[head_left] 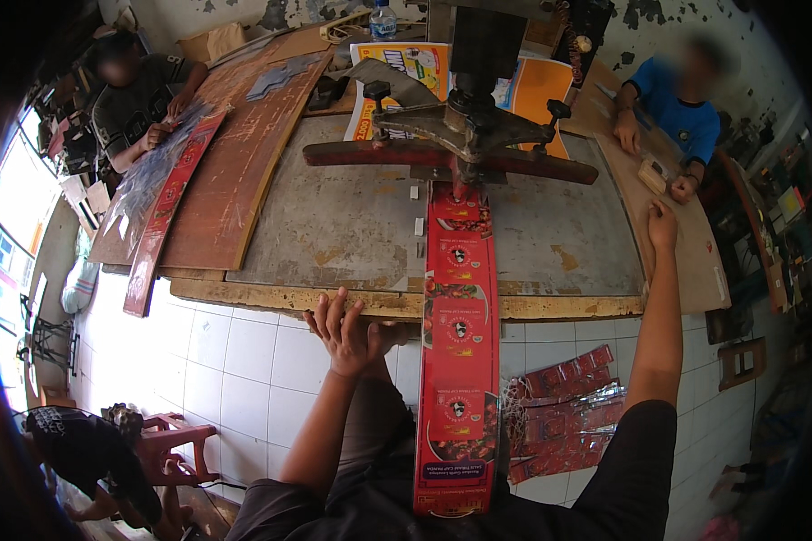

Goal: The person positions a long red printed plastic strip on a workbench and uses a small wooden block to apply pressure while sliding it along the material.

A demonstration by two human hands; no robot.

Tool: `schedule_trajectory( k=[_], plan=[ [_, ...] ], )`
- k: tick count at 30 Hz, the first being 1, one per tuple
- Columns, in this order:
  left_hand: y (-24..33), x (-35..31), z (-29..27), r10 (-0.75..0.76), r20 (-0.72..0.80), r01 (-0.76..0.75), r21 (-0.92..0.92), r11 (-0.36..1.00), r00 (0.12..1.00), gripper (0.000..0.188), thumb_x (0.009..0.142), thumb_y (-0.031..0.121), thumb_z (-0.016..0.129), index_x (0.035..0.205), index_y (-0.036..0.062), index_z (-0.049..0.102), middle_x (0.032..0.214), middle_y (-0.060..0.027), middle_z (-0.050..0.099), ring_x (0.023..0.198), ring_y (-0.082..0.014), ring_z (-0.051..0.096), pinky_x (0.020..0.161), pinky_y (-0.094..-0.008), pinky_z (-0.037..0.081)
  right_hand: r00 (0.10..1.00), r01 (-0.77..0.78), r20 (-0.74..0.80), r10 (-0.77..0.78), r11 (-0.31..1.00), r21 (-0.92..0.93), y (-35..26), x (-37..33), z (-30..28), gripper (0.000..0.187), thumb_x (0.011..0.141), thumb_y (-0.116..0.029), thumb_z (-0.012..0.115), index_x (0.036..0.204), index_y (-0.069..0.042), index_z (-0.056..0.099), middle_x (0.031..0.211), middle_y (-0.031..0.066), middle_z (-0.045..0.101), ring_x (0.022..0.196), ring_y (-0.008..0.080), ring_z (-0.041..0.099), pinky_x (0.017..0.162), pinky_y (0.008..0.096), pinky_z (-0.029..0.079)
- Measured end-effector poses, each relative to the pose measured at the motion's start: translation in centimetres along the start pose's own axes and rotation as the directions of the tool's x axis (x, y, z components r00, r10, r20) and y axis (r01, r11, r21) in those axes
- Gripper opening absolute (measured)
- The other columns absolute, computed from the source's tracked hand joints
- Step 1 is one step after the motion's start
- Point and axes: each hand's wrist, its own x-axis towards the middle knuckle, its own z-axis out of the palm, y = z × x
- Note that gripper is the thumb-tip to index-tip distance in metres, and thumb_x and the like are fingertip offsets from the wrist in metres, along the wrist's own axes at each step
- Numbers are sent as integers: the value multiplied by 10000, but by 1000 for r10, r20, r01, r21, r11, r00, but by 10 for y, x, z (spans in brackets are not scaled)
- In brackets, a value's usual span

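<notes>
A: Where does the long red printed strip [457,361] lie?

B: It runs from under the press head [467,126] at the far middle of the surface [334,225], over the near edge, and hangs down toward the person's lap.

A: How should this feeding step be handled?

B: I'd judge it goes best if the strip stays straight and square to the red crossbar [532,164], flat on the metal plate, with no hand under the head.

A: The left hand [350,335]?

B: It sits at the near edge just left of the strip, fingers [327,317] spread wide and curled a little. The thumb points toward the strip's edge, but I cannot tell if it touches; it grips nothing.

A: And the right hand [663,225]?

B: That arm is stretched far out, the hand resting on the wooden board [686,261] at the right edge, fingers folded down on it and holding nothing.

A: Anything nearby?

B: A heap of red cut pieces [564,406] lies on the tiled floor [244,361] to the right.
</notes>
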Motion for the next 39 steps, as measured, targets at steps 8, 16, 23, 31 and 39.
schedule_trajectory(
  k=[8,16,23,31,39],
  plan=[
    [-1,-1,0,-3,1,3,-7,1000,1000,460,968,382,649,1368,158,615,1562,-132,535,1530,-394,362,1298,-604,88,1000,8,-20,-8,1000,3,2,1,4,416,1088,-361,562,1395,-115,696,1432,143,673,1337,329,622,1126,449,478],
    [-1,-1,0,2,2,-2,-9,1000,1000,473,959,371,654,1376,152,614,1560,-142,536,1529,-394,363,1300,-603,81,999,34,-21,-34,999,17,7,4,6,415,1084,-358,570,1391,-108,696,1427,151,674,1334,330,625,1124,449,478],
    [-1,-1,1,4,-5,-4,-10,1000,1000,475,957,367,651,1377,148,611,1556,-146,541,1526,-397,366,1301,-605,79,999,40,-28,-39,999,19,10,6,6,421,1086,-348,569,1403,-97,684,1436,150,668,1341,328,619,1128,443,473],
    [-2,-2,1,0,9,0,-12,1000,1000,483,944,362,662,1373,144,615,1559,-143,540,1531,-396,355,1299,-608,81,1000,0,-2,0,1000,20,2,0,2,416,1097,-320,552,1422,-88,669,1472,149,644,1379,339,587,1162,449,448],
    [-3,-3,1,0,5,0,-18,1000,1000,477,943,360,665,1366,145,617,1564,-143,538,1536,-393,350,1300,-607,77,1000,-23,12,22,999,34,-3,-4,-1,407,1101,-311,546,1422,-94,670,1477,149,640,1381,334,586,1165,450,447]
  ],
)
